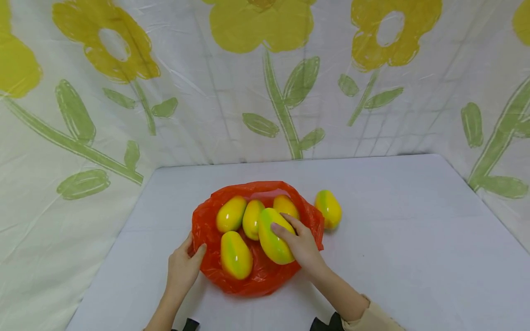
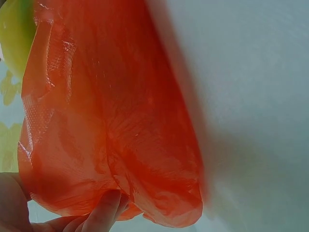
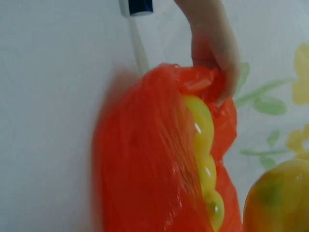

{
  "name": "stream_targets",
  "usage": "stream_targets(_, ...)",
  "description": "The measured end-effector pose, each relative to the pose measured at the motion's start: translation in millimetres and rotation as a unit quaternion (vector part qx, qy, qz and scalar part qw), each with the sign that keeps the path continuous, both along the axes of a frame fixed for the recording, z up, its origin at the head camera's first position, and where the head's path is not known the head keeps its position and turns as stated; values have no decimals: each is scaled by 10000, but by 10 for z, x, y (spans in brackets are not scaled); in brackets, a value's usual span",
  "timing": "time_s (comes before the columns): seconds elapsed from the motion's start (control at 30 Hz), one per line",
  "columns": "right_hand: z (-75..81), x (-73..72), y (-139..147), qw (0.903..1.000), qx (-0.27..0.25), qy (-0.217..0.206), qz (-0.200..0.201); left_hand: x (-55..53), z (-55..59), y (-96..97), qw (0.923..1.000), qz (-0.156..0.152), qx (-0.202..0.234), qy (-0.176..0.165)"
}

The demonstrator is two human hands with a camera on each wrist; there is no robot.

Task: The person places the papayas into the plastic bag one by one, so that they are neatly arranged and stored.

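Note:
A red plastic bag (image 1: 256,282) lies spread open on the table with several glossy yellow-green mangoes in it, one of them the near-left mango (image 1: 236,255). My left hand (image 1: 182,266) pinches the bag's left rim between thumb and fingers; the left wrist view shows the fingers (image 2: 104,210) against the thin plastic. Over the right part of the bag, my right hand (image 1: 304,248) grips a larger mango (image 1: 273,239), thumb on top. That held mango (image 3: 280,203) appears at the lower right of the right wrist view, apart from the bag. Its underside is hidden in the head view.
Another mango (image 1: 328,209) lies on the white table (image 1: 414,248), just right of the bag. Behind the table hangs a white cloth (image 1: 198,124) painted with yellow flowers. Dark objects (image 1: 327,323) show at the near edge.

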State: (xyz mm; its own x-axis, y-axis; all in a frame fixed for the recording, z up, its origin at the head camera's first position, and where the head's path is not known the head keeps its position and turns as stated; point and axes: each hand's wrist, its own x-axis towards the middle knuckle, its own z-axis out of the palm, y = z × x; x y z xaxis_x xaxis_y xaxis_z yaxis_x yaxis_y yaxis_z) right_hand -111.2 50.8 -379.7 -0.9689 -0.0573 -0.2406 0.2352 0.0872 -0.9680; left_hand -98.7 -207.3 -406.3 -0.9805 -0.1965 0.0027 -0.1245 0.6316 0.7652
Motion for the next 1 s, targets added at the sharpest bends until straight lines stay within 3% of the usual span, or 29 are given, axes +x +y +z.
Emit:
stream_targets(0.57, -183, 130, -278, 9991, -53, -273, 318, 9, -20, -3, 9999, 0, 99, 26)
stream_targets(1.0, -287, 163, -354, 9991, 167, -292, 240, -1, -23, 8, 9999, -10, 136, -5)
